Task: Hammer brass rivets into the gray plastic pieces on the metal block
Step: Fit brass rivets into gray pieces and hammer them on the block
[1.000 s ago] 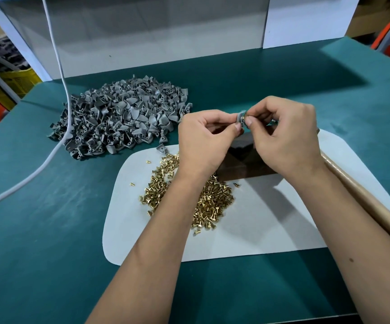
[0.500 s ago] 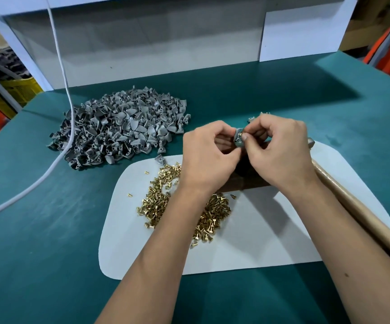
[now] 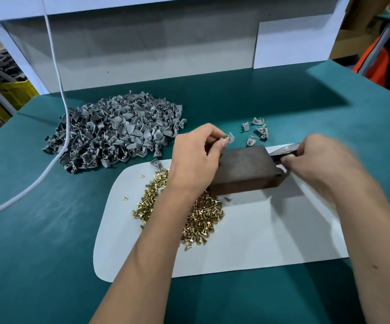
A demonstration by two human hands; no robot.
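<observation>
**Rivet and gray piece held above the block**

Gray plastic piece [image 3: 231, 137] with a brass rivet [image 3: 225, 137] is pinched in the left hand [image 3: 195, 160] just over the metal block [image 3: 245, 169], at its 11 o'clock corner. The hammer [image 3: 285, 150], at the block's 2 o'clock, is gripped by the blurred right hand [image 3: 317, 162]. Loose rivets [image 3: 203, 218] lie at 7 o'clock on the white mat [image 3: 259, 242] on the worktop [image 3: 37, 253].

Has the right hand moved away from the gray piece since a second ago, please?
Yes. The right hand has left the gray piece, which the left hand pinches alone, and gone right, past the metal block, to the hammer.
</observation>
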